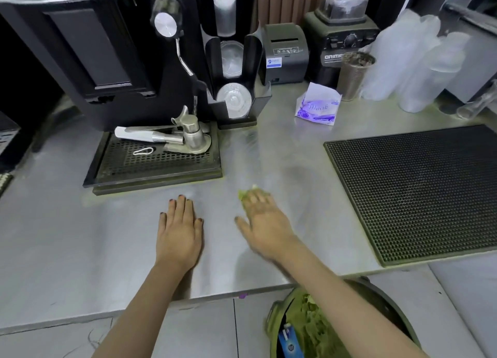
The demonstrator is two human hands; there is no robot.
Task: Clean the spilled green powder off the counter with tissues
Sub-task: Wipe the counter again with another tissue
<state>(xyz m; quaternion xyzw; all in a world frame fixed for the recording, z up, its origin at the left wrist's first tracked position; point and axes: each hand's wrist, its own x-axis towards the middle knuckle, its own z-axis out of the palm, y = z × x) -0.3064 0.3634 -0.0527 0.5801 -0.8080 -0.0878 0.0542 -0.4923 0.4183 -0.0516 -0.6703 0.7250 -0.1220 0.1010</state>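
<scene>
Right hand (262,223) presses green-stained tissue (248,193) on counter (80,250) — left hand (178,231) flat, grip released.

My right hand (262,217) was motion-blurred, hiding most of the green-stained tissue (248,193) beneath my fingers; the bin (382,304) was cut off below.

From my remote view, bare steel counter (282,153) runs open between the drip tray (158,166) on the left and the rubber bar mat (419,190) on the right; a tissue pack (317,107) and cup dispenser (234,88) block the far end.
</scene>
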